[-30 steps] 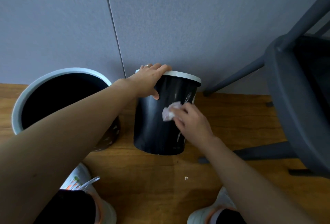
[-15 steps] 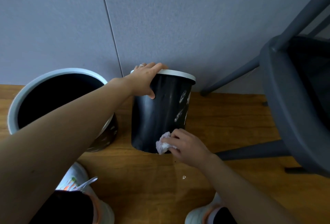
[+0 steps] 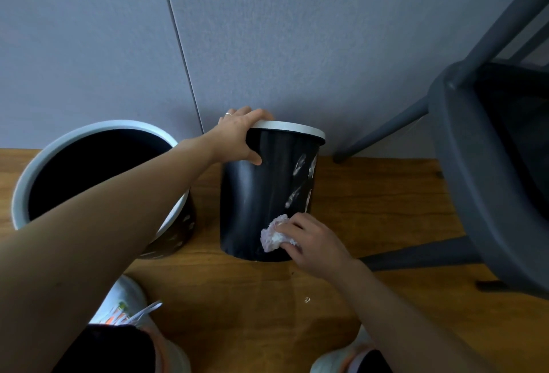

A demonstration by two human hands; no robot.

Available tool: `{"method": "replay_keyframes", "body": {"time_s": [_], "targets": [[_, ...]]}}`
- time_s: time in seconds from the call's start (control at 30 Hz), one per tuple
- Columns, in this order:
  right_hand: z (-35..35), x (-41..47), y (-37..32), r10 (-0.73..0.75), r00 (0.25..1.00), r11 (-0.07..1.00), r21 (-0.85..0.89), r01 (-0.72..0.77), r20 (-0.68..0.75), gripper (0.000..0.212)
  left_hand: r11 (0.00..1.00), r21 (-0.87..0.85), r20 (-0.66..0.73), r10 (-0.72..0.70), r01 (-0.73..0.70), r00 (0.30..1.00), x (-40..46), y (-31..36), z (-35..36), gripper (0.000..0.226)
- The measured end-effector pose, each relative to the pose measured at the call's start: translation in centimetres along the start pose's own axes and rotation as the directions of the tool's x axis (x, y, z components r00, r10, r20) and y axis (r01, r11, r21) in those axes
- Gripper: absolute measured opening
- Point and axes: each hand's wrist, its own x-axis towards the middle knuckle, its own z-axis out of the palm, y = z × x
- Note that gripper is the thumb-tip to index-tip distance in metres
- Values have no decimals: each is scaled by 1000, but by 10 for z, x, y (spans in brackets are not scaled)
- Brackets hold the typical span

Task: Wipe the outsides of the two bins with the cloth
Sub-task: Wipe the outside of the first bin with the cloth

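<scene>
We crouch over two bins on a wooden floor, both standing against a grey wall. The smaller bin, black with a pale rim, sits between the bigger bin and a dark chair.

Our left hand grips the smaller bin's rim, fingers over the top edge, thumb pressed on the outer wall. We judge this grip is there to steady the light bin so it does not slide or tip under the rubbing. The bin looks tilted slightly, though the wide lens may account for that.

Our right hand pinches a crumpled white cloth and presses it against the bin's lower side, near the base. The hands are well apart: one at the top, one at the bottom of the same bin.

Pale smears show on the upper right of the bin's wall, above the cloth; whether dirt or glare, we cannot tell. Similar pale marks speckle the bigger bin's side low down.

Judgement: wiping of the smaller bin is under way, with its far side, toward the wall, out of our sight. The bigger bin is touched by neither hand. Our shoes stand close below.
</scene>
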Motion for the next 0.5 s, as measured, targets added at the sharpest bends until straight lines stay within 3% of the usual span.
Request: {"method": "replay_keyframes", "body": {"time_s": [0.13, 0.27, 0.5], "targets": [[3, 1, -4, -19, 999, 1000, -9, 19, 25, 25, 985, 159, -53, 73, -63, 996, 11, 14, 5, 61], [5, 1, -7, -23, 999, 1000, -2, 23, 37, 23, 974, 201, 28, 106, -109, 994, 14, 21, 14, 78], [2, -5, -3, -34, 997, 998, -46, 37, 69, 25, 1000, 11, 14, 8, -8, 1000, 7, 2, 5, 81]]}}
